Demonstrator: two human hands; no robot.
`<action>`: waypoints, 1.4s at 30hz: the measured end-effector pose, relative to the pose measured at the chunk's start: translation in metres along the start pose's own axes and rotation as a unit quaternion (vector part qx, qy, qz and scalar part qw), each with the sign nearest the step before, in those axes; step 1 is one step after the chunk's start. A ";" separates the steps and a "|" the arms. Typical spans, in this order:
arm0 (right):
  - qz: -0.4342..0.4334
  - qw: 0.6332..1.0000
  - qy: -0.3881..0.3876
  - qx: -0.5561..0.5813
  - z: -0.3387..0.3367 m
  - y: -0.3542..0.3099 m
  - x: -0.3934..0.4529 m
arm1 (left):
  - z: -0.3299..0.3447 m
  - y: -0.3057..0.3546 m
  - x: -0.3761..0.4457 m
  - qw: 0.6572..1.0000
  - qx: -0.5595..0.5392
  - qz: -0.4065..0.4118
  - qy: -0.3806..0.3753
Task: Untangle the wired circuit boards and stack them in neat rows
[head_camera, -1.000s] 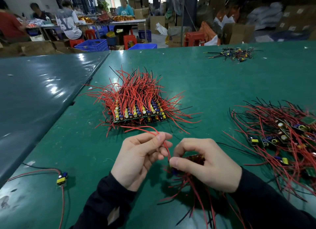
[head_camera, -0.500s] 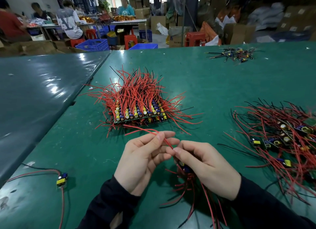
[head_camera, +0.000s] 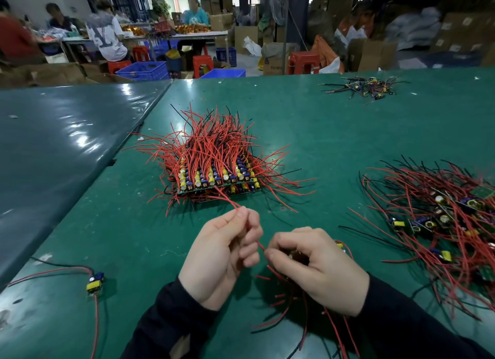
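Left hand [head_camera: 223, 254] raised just above the green table mat [head_camera: 321, 133], thumb and forefinger pressed together on a red wire [head_camera: 259, 245] near its upper end, remaining fingers curled loosely below. Wire running down and right from that pinch, across the small gap between the hands, into the grip of the right hand [head_camera: 316, 267]. Right hand curled over a small bundle of wired circuit boards [head_camera: 297, 294], fingers bent inward around it, thumb tip close to the point where the red wire enters. Boards mostly hidden under the palm; only a brownish part between the fingers and a yellow speck at the far knuckles showing. Loose red and black leads fanning out beneath the wrist and lying on the mat.

Just beyond the fingertips of the left hand, a stacked block of boards [head_camera: 217, 179] in rows, yellow and blue components facing forward, red wires bristling upward and sideways. To the right, well apart from the hands, a tangled heap of boards [head_camera: 439, 219] with red and black wires. Far right at the back, a smaller heap of parts [head_camera: 361, 87]. Near left, a single board [head_camera: 95, 282] with a yellow component and red and black leads, lying alone. Dark sleeves on both forearms.
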State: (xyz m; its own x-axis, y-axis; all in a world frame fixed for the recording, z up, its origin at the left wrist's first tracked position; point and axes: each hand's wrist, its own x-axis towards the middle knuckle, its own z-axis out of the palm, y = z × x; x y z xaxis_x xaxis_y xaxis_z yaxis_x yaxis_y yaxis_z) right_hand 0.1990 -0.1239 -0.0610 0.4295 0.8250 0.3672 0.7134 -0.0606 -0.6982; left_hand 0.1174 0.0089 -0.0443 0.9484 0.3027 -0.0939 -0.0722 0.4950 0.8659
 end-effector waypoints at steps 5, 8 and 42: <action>-0.007 1.000 -0.013 -0.003 0.002 -0.001 -0.002 | 0.000 0.003 -0.003 0.999 0.029 -0.011 -0.017; 0.012 1.000 -0.001 0.004 0.000 0.000 -0.001 | 0.001 0.004 -0.001 1.000 0.016 -0.001 -0.004; 0.031 0.995 -0.021 -0.089 0.007 0.009 -0.002 | -0.020 0.012 0.004 0.993 0.107 0.046 0.020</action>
State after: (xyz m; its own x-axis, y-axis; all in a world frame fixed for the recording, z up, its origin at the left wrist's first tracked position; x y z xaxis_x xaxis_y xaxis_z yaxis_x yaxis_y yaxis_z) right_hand 0.2007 -0.1225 -0.0729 0.4550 0.8395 0.2971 0.7747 -0.2087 -0.5969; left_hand 0.1138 0.0324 -0.0441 0.9275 0.3729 -0.0255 -0.0862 0.2799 0.9562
